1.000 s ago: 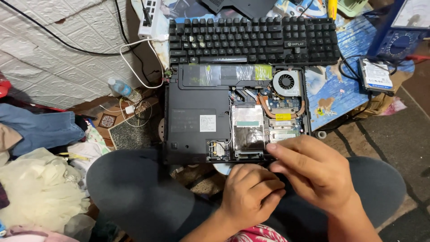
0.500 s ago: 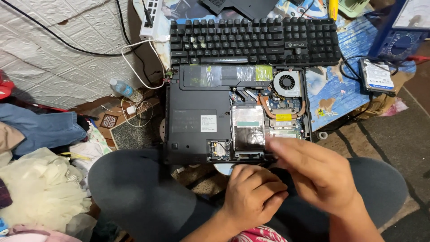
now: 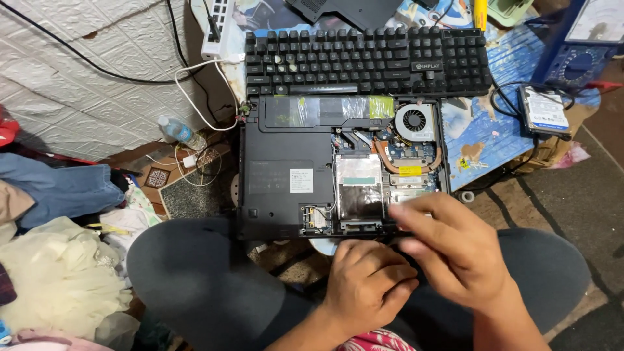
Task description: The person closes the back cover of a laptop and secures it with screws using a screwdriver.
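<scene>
My left hand [image 3: 367, 283] is curled beside my right hand [image 3: 455, 250] at the upturned laptop's [image 3: 286, 162] near edge; cover already off, fan [image 3: 414, 121] exposed; grip unclear.

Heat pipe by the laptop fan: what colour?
Copper-orange; the heat pipe curves from the fan, clearest in the head view.

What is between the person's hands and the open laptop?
Nothing visible. The right hand already lies over the near edge of the open laptop; the left hand sits just in front of it, fingers curled.
</scene>
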